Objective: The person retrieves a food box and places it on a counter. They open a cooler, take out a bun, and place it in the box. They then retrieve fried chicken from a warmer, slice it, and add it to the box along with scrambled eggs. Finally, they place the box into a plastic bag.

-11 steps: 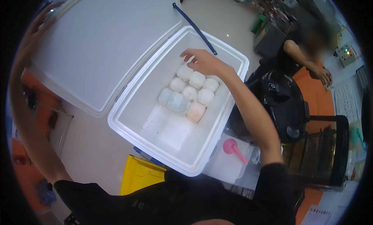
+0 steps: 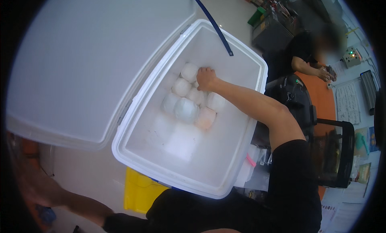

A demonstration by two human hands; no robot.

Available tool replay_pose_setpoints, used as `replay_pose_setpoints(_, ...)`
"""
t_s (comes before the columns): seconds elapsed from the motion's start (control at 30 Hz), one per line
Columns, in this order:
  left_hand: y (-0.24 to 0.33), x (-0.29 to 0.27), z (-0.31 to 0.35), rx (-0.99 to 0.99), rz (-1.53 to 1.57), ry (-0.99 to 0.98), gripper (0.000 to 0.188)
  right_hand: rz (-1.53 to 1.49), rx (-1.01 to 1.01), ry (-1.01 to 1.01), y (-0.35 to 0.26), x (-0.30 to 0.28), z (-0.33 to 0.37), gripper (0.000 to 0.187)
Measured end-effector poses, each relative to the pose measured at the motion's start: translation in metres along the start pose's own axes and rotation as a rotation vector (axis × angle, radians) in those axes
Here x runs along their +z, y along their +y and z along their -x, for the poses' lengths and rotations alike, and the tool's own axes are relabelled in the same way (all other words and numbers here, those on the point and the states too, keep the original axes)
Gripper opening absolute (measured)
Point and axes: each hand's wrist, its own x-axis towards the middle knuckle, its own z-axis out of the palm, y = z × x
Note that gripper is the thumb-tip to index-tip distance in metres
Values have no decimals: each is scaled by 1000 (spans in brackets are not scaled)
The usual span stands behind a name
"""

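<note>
Several round whitish balls (image 2: 187,110) still in white plastic cooler (image 2: 169,160); right hand (image 2: 206,78) among them, left hand (image 2: 35,185) apart, can't tell grips

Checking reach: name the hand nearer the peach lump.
Right: the right hand is at the white lumps, just beyond the peach lump; the left arm is outside the box, lower left, its hand unclear.

Yellow bin (image 2: 140,190) — btm L, ctrl box (image 2: 352,58) — R, green box (image 2: 256,16)
</note>
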Motion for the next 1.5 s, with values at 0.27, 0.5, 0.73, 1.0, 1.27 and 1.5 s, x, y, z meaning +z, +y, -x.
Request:
replay_pose_setpoints(0.27, -50, -31, 393, -946, -18, -1501, 65, -67, 59, 115, 16, 29, -14, 106)
replay_pose_setpoints(0.5, 65, -67, 367, -1000, 300, -2382, 68, -193, -140, 42, 13, -58, 35, 97)
replay_pose_setpoints(0.73, 102, -39, 152, -969, 1459, -868, 80, -416, -735, 22, -45, -207, 184, 89)
replay_pose_setpoints(1.0, 152, 21, 132, -1283, 1552, -593, 103, -661, -1190, -50, -107, -235, 228, 71)
replay_pose_setpoints(1.27, 88, -20, 92, -446, 1199, 43, 83, -822, 340, -549, 39, -132, -6, 81)
replay_pose_setpoints(1.5, 55, 41, 37, -569, 934, 85, 72, -1287, 784, 70, -28, -1, -63, 93)
